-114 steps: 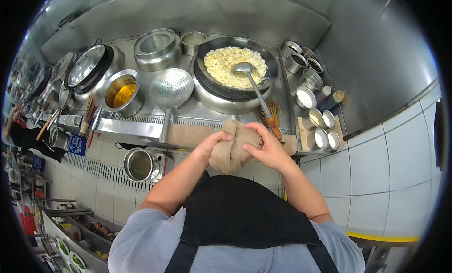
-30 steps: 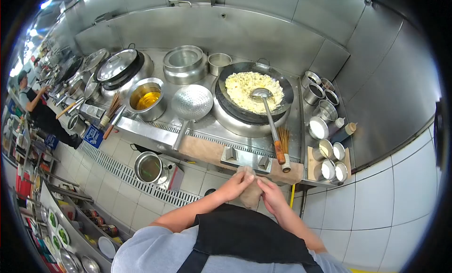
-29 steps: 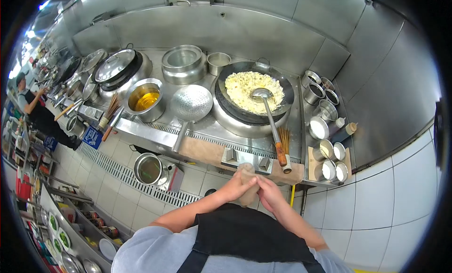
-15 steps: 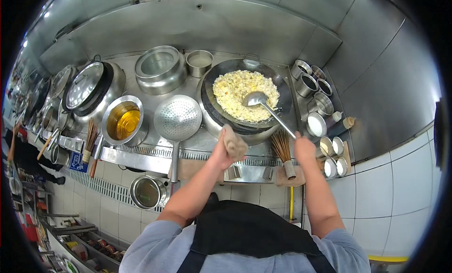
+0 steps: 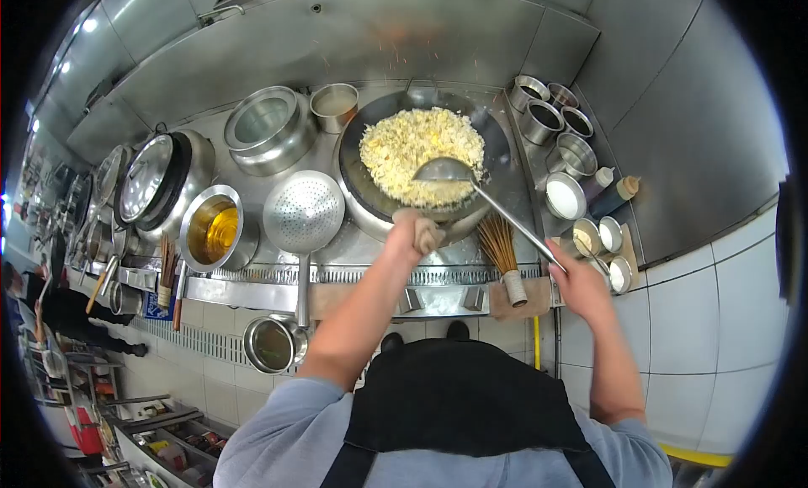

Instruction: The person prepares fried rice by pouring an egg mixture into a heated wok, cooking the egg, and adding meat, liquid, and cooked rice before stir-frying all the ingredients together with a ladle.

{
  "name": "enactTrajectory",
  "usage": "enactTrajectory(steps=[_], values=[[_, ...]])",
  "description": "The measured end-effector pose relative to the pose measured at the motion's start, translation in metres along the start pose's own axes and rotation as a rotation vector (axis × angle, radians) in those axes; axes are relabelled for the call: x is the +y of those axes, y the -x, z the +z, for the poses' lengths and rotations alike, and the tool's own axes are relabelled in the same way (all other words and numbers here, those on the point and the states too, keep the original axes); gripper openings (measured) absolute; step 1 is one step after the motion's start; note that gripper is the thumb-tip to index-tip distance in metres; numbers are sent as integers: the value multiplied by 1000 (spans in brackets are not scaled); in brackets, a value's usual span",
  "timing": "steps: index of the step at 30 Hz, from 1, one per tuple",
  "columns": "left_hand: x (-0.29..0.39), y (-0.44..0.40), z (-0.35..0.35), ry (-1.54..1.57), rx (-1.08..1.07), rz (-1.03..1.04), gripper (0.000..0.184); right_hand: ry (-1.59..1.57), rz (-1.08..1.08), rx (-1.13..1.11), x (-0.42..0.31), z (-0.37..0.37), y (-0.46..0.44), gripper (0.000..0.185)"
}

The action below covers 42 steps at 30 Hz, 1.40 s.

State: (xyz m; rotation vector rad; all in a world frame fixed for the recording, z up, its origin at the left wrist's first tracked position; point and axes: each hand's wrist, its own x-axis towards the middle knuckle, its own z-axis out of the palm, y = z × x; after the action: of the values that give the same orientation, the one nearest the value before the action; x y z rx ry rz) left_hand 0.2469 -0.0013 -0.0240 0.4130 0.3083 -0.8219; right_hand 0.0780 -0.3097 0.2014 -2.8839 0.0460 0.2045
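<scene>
Fried rice with yellow bits of egg fills the middle of a dark wok on the stove. My left hand is closed on a folded beige cloth at the wok's near edge. Whether the fingers also grip the rim is hidden. Wrapped round the end of a long metal handle, my right hand holds a ladle. Its bowl rests in the near side of the rice, and the handle slants down to the right.
A perforated strainer and a pot of yellow oil sit left of the wok. A bamboo brush lies at the front edge. Seasoning containers and squeeze bottles line the right. Far left, another person stands.
My left hand has brought the cloth up against the wok's near edge. My right hand has moved right and toward me, and the ladle bowl has turned over in the rice.
</scene>
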Motion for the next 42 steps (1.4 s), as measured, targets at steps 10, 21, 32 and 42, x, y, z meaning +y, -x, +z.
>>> enactTrajectory(steps=[10,21,32,42], values=[[-67,45,40,-90,244,392,13,156,-33,52,-6,55,-88,47],[-38,89,94,-10,244,180,25,17,-64,-118,-11,-64,-2,41],[-86,88,40,-318,471,218,12,124,80,147,-50,91,-57,44],[-5,18,56,-176,310,297,14,-2163,-145,1,-83,-15,-60,59]])
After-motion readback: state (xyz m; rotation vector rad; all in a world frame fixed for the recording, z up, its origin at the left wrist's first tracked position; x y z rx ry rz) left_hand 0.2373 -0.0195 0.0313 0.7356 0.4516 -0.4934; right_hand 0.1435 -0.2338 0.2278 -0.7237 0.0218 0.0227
